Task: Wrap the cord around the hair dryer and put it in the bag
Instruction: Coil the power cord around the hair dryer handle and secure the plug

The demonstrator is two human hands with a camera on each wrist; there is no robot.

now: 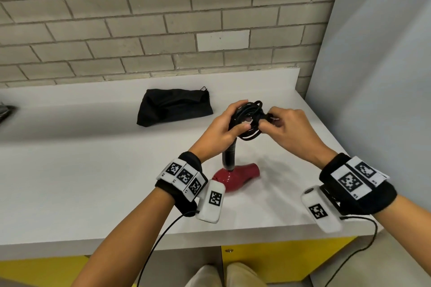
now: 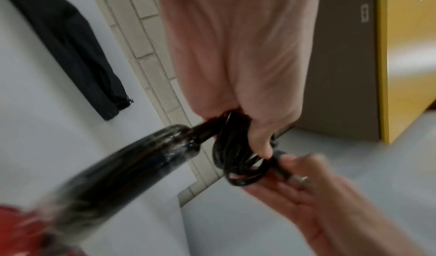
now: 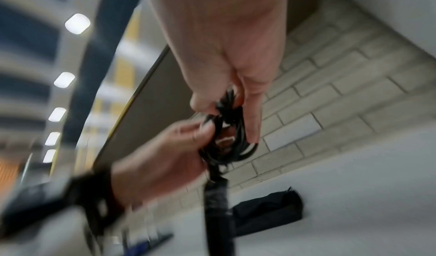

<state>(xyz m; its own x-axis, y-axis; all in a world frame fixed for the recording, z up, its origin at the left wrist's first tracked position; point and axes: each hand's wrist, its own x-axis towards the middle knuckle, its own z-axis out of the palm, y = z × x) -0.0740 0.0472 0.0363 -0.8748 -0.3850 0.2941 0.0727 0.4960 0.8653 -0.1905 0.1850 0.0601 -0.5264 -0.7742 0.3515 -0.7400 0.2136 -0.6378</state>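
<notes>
The coiled cord (image 1: 248, 119) is gripped atop the hair dryer (image 1: 235, 176) handle by the left hand (image 1: 220, 131); its plug end is pinched by the right hand (image 1: 288, 127), probably for tucking in.

Black wristbands (image 1: 184, 196) carry white checkered marker tags.

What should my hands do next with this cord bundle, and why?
Probably tuck the plug end through the coil so it locks. The cord is already looped above the handle, the left hand grips the coil, and the right hand pinches the plug end beside it. The hair dryer hangs nose-down near the counter, and the bag lies behind, mouth not opened.
</notes>
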